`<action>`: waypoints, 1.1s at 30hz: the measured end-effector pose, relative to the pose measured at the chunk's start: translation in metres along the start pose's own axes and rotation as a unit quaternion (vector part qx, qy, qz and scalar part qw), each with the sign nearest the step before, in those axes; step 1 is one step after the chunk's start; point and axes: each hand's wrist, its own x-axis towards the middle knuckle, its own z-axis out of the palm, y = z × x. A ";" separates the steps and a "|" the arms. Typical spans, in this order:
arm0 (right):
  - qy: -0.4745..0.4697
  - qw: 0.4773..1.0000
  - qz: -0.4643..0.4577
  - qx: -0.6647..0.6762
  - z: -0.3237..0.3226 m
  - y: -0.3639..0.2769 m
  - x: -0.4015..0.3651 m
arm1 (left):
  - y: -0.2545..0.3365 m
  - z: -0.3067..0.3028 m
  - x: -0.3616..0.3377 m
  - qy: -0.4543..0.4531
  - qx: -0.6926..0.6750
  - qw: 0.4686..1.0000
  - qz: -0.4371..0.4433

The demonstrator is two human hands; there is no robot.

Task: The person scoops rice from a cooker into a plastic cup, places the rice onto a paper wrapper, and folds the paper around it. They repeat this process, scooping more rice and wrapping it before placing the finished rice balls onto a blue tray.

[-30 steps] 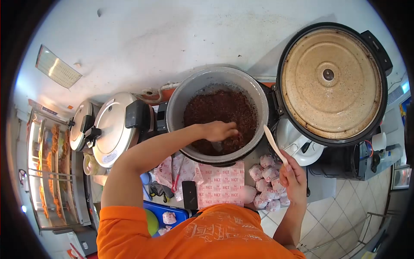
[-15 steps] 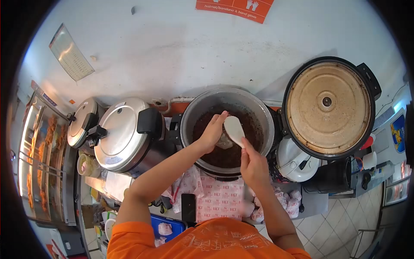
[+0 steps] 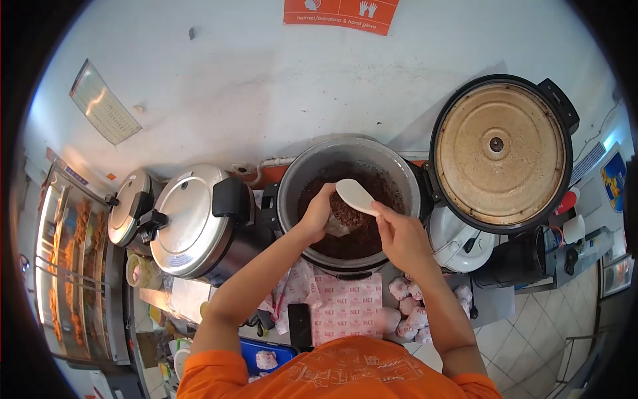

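Observation:
Over the wide open pot [image 3: 297,174], my right hand [image 3: 401,229] grips the handle of a white paddle [image 3: 355,196]. My left hand [image 3: 319,211] holds a clear plastic bag [image 3: 340,226] inside the pot's mouth; dark brown grains [image 3: 352,214] show beside it, under the paddle. The paddle's broad end lies close to my left fingertips; whether they touch is unclear. More dark food covers the pot's bottom. Printed paper sheets [image 3: 345,307] lie in front of the pot.
The pot's raised lid [image 3: 498,156] stands right. Closed steel cookers [image 3: 189,219] stand left, beside a glass food cabinet [image 3: 73,266]. Several wrapped bundles [image 3: 415,312], a phone [image 3: 300,324] and a blue tray [image 3: 279,354] are near my body. A white-lidded cooker [image 3: 458,243] sits right of the pot.
My right hand and the paddle's handle have moved right and up, flattening the paddle's angle. Brown grains now show at the bag. The whole view has shifted slightly.

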 end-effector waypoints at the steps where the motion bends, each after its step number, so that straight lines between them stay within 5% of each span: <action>1: 0.007 1.000 -0.021 -0.011 0.004 0.005 -0.004 | 0.002 -0.002 -0.001 0.000 0.004 1.000 0.002; 8: 0.010 0.998 0.009 0.056 -0.001 -0.001 -0.005 | -0.005 -0.005 -0.007 0.018 -0.012 1.000 -0.001; 10: 0.001 0.997 -0.072 -0.005 0.010 0.001 -0.009 | -0.006 -0.004 -0.007 0.025 -0.011 1.000 -0.002; 16: 0.007 0.999 -0.045 0.015 -0.007 -0.007 -0.007 | -0.006 -0.006 -0.011 0.002 -0.044 0.999 -0.007; 18: -0.010 0.994 -0.099 -0.036 0.003 -0.005 -0.010 | -0.001 -0.004 -0.014 0.027 -0.011 1.000 0.000; 24: 0.008 0.999 0.007 0.047 -0.021 -0.002 -0.010 | -0.010 -0.009 -0.019 0.011 -0.036 0.999 0.017; 28: 0.032 0.989 0.101 0.101 0.019 0.000 -0.030 | -0.024 0.005 -0.015 0.070 -0.044 0.991 0.102; 30: 0.035 0.994 0.098 0.046 0.050 -0.015 -0.037 | -0.038 0.009 -0.003 0.147 0.137 0.950 0.240; 33: 0.014 0.996 0.043 0.081 0.054 -0.005 -0.033 | -0.025 0.010 -0.010 0.142 0.125 0.953 0.235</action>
